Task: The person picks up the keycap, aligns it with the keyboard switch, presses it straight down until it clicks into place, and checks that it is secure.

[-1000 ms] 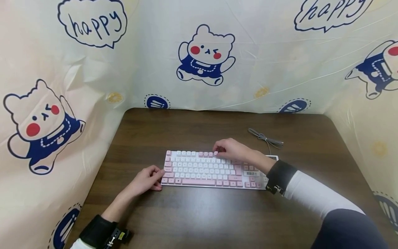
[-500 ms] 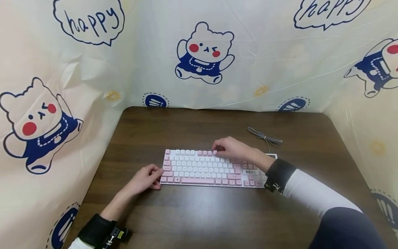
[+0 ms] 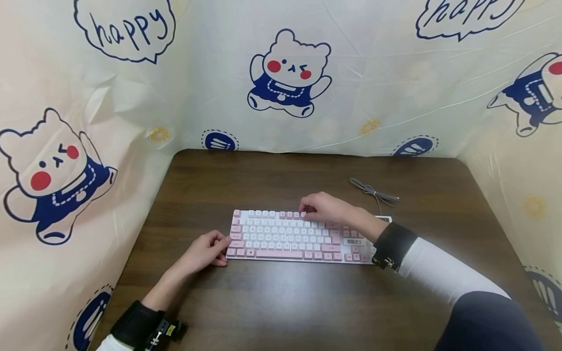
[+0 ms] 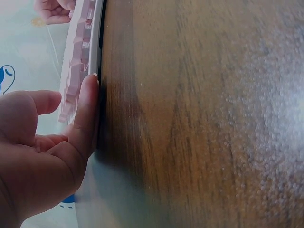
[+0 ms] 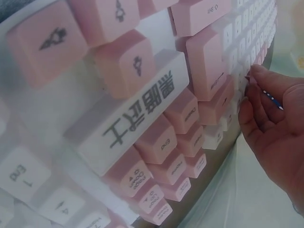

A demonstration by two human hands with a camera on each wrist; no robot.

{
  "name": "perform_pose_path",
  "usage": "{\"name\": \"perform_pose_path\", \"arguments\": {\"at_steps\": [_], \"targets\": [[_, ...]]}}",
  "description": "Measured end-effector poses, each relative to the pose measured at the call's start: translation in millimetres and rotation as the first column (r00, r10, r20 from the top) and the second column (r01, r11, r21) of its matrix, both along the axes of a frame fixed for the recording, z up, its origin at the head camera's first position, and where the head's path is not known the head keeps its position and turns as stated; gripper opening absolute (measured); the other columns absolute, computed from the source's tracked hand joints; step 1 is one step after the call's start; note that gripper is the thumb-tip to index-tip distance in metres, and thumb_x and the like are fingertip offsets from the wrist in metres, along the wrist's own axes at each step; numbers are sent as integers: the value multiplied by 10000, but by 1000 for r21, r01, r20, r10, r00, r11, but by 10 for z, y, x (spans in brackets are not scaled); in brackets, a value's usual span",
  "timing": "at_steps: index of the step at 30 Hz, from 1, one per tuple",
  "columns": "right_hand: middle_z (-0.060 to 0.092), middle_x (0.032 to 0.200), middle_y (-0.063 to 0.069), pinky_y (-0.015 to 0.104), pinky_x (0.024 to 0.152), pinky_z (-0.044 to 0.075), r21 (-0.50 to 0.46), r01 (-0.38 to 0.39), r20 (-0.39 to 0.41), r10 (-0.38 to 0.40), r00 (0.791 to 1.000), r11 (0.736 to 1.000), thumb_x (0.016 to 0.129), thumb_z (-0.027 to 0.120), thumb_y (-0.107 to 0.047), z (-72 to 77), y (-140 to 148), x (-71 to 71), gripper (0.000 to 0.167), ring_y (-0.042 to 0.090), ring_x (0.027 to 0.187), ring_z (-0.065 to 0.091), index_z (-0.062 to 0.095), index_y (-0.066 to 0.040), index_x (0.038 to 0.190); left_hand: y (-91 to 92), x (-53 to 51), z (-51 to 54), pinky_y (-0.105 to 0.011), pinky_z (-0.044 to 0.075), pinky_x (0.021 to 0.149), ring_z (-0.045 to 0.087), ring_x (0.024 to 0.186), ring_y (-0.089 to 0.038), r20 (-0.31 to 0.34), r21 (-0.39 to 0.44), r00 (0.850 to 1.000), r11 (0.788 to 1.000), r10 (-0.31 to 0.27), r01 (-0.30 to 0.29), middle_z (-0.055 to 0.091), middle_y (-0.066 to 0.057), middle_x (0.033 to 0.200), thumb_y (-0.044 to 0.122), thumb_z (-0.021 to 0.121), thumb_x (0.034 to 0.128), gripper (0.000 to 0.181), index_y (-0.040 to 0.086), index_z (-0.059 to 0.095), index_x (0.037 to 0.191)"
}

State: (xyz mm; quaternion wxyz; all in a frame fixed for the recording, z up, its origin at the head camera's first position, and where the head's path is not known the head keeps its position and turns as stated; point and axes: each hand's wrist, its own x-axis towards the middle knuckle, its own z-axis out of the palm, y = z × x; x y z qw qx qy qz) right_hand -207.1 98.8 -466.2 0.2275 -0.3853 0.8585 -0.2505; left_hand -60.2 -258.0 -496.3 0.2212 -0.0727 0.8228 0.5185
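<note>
A pink and white keyboard [image 3: 281, 239] lies on the brown table. At its left edge, my left hand [image 3: 205, 251] grips the front corner. In the left wrist view, one fingertip [image 4: 90, 88] presses the keyboard's side and another finger bends close to the pink keys [image 4: 73, 78]. Over the top row, my right hand [image 3: 327, 207] pinches a pink keycap [image 5: 250, 80] between thumb and forefinger. Whether that keycap is seated or lifted cannot be told. My right wrist and forearm hide part of the keyboard's right side, including some keys.
A bundled grey cable [image 3: 375, 191] lies behind the keyboard's right end, its lead running to the back edge. Patterned sheeting [image 3: 281, 136] with printed bears surrounds the table's back and sides. Bare brown tabletop [image 3: 281, 302] stretches in front of the keyboard.
The head view has shifted slightly, so the scene sits a little higher in it. Both hands keep the same places on the keyboard.
</note>
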Motion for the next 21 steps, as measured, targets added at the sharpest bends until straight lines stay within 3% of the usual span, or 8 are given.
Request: {"name": "perform_pose_path", "arguments": {"at_steps": [8, 18, 21], "targets": [[685, 1030, -38, 306, 845, 522, 22, -16, -39, 17, 999, 1000, 998, 722, -169, 6, -38, 12, 110, 138, 917, 598, 720, -161, 1108, -13, 2, -13, -317, 612, 660, 702, 726, -189, -1, 4, 1000, 1000, 3, -3, 627, -136, 892, 273, 593, 1077, 347, -63, 582, 1165], [689, 1062, -52, 341, 882, 518, 14, 13, 46, -14, 999, 1000, 1018, 696, -235, 8, 37, -75, 184, 131, 962, 618, 728, -166, 1185, -14, 2, -23, -327, 612, 656, 699, 723, -196, -8, -5, 1000, 1000, -8, 8, 628, -134, 895, 287, 595, 1076, 358, -56, 584, 1176], [693, 1045, -57, 349, 889, 513, 35, 31, 112, -35, 993, 999, 1013, 706, -261, -4, 38, -125, 173, 139, 968, 621, 742, -192, 1168, -21, -1, -34, -324, 612, 659, 700, 723, -198, -8, -8, 1000, 1000, -6, 5, 627, -134, 895, 284, 592, 1077, 350, -52, 585, 1175]]}}
